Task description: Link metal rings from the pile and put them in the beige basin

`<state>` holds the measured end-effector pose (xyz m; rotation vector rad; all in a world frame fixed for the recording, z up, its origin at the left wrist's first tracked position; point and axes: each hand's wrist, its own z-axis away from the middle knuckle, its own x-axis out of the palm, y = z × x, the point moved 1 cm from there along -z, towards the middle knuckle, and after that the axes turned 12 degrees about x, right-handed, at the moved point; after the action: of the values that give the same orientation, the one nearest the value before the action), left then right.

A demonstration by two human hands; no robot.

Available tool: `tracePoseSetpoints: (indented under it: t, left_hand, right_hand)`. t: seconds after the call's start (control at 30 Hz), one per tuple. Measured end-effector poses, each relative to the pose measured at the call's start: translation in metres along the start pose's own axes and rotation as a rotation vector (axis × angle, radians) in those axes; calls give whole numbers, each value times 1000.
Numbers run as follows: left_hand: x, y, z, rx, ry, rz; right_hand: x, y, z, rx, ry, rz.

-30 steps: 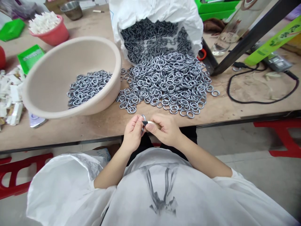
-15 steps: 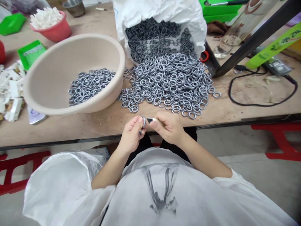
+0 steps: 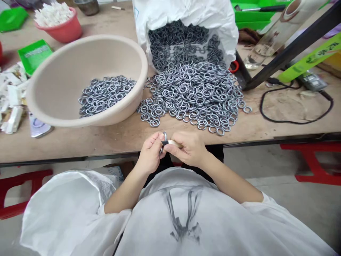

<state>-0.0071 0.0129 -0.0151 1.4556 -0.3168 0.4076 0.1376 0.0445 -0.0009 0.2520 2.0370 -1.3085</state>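
Note:
Between the thumb and fingers of my left hand [image 3: 150, 153] a small grey ring [image 3: 165, 136] is pinched upright, just off the table's front edge. My right hand [image 3: 191, 148] is closed round a short tool with a pale handle and a dark tip [image 3: 173, 143]. That dark tip lies at the ring, beside my left fingertips; whether it passes through the ring I cannot tell. Beyond my hands spreads a heap of grey rings [image 3: 197, 92], spilling from a white sack [image 3: 186, 10]. More rings [image 3: 106, 96] lie in a large beige basin [image 3: 58, 67] to the left.
A red bowl of white pieces [image 3: 64, 32] and a green tray [image 3: 34, 55] stand behind the basin. White pieces [image 3: 13, 96] are piled at left. A black bar [image 3: 290, 46] and a cable [image 3: 295, 122] occupy the right. A white bag [image 3: 61, 209] hangs open below the table.
The tool in my right hand has moved left, its dark tip now at the ring instead of just short of it. The view has shifted slightly.

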Motion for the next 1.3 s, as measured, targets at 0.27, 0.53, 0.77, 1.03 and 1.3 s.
tracePoseSetpoints:
  t: [0.27, 0.53, 0.77, 1.03, 1.3]
  left_hand:
    - [-6, 6, 14, 15, -204, -37]
    - [-34, 26, 4, 112, 120, 34]
    - [-38, 25, -2, 60, 171, 85]
    - [-10, 2, -15, 143, 48, -187]
    - [-5, -6, -25, 391, -21, -688]
  right_hand:
    - [-10, 24, -26, 323, 73, 90]
    - [23, -1, -63, 249, -169, 506]
    - [16, 20, -66, 334, -61, 417]
    - [-3, 38, -38, 447, 86, 9]
    - [-9, 33, -29, 452, -25, -302]
